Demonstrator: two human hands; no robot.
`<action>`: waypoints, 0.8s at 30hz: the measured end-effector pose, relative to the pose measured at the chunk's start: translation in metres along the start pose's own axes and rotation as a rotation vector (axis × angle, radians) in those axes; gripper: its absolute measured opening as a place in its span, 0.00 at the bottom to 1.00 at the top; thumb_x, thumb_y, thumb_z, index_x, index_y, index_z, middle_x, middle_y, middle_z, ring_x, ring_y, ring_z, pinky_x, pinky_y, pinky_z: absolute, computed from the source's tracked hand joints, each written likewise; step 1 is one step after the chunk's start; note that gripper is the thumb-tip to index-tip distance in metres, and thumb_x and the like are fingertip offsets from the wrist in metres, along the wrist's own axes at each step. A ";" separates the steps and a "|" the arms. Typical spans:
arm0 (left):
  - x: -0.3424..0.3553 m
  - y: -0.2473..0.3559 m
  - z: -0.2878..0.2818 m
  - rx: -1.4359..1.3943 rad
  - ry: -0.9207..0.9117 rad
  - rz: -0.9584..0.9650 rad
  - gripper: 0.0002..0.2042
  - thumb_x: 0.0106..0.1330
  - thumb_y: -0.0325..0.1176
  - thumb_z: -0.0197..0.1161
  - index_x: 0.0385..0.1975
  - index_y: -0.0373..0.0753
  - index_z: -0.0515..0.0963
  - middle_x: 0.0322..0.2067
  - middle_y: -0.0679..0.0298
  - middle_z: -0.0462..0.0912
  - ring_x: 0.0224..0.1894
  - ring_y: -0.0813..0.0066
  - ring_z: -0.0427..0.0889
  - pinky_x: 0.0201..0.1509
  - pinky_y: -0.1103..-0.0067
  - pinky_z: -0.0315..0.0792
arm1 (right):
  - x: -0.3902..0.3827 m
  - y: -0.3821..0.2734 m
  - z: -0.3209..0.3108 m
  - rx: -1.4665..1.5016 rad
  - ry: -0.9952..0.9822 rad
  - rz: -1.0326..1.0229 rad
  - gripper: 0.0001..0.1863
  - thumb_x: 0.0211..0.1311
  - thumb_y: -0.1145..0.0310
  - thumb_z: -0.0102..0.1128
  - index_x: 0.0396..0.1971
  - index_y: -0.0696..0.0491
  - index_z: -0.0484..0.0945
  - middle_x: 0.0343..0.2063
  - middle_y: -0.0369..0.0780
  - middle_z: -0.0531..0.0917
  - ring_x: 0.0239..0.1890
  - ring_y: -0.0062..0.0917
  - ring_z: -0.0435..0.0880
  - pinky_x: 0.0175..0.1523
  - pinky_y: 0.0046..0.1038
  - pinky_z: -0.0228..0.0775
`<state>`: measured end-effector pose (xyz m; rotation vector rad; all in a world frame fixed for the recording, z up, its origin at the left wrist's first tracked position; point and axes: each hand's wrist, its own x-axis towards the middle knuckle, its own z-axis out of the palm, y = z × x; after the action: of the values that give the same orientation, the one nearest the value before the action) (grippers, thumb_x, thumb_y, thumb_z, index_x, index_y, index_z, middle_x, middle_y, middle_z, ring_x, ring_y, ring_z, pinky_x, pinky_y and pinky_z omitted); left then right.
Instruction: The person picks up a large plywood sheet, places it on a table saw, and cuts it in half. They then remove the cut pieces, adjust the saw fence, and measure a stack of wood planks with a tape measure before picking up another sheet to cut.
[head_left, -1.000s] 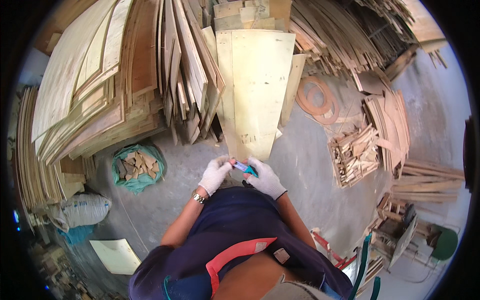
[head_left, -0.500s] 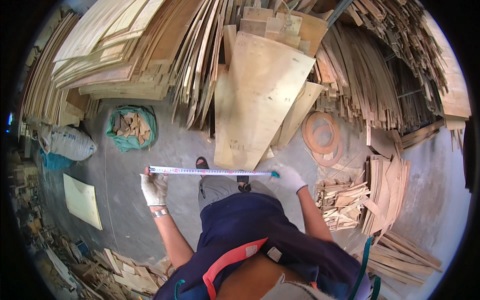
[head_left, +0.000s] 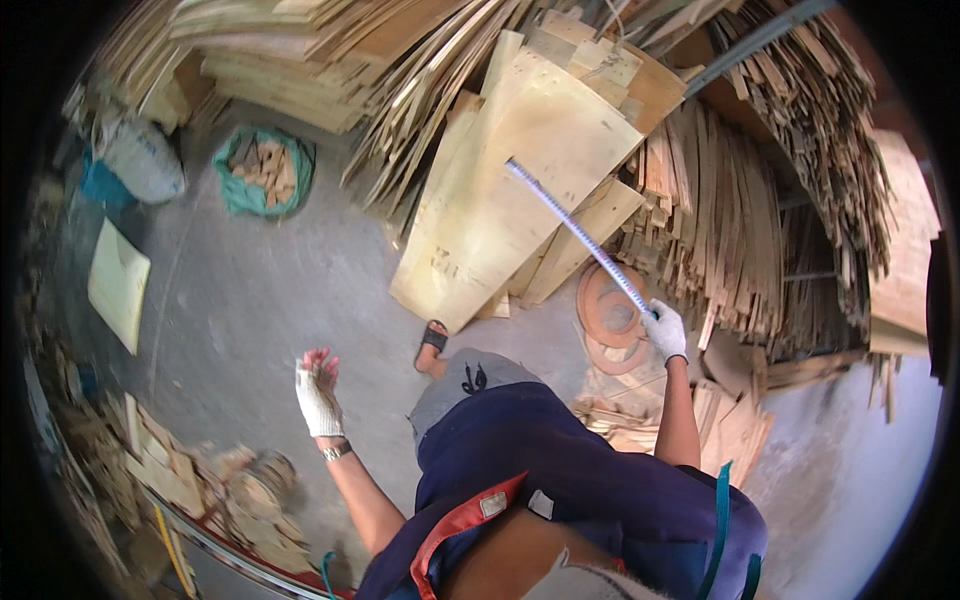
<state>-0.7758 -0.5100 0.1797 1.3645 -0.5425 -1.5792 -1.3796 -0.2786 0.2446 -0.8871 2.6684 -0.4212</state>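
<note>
In the right hand [head_left: 666, 331] is one tape [head_left: 579, 231], seemingly teal-cased.

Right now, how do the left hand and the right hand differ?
The left hand is empty, its fingers loosely open, while the right hand grips a tape measure with its blade extended. The left hand has a silver-coloured wristwatch at its wrist; the right hand shows none. The left hand's fingertips look bare; the right hand's are hard to make out. Both wear whitish work gloves.
</note>
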 end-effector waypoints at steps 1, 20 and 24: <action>-0.016 -0.011 -0.004 -0.005 -0.006 0.028 0.24 0.71 0.53 0.57 0.53 0.38 0.73 0.50 0.57 0.80 0.47 0.67 0.80 0.53 0.72 0.67 | 0.005 0.013 -0.010 0.024 0.026 -0.008 0.19 0.56 0.61 0.63 0.43 0.57 0.82 0.31 0.48 0.85 0.33 0.33 0.85 0.43 0.32 0.75; -0.240 -0.169 0.049 -0.253 0.465 0.113 0.20 0.74 0.51 0.53 0.49 0.39 0.76 0.45 0.59 0.84 0.39 0.71 0.83 0.43 0.76 0.72 | 0.088 -0.023 0.089 0.431 -0.776 -0.427 0.06 0.65 0.69 0.60 0.38 0.54 0.81 0.21 0.29 0.76 0.22 0.12 0.71 0.26 0.20 0.65; -0.227 -0.164 0.139 -0.340 0.508 0.239 0.25 0.73 0.50 0.54 0.60 0.37 0.70 0.49 0.55 0.82 0.42 0.69 0.83 0.45 0.76 0.73 | 0.036 -0.084 0.126 0.232 -1.044 -0.598 0.15 0.63 0.65 0.58 0.48 0.54 0.80 0.21 0.30 0.76 0.20 0.11 0.71 0.24 0.19 0.63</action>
<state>-0.9799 -0.2743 0.2011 1.3151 -0.1120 -1.0212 -1.3169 -0.3876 0.1532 -1.3350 1.3709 -0.2619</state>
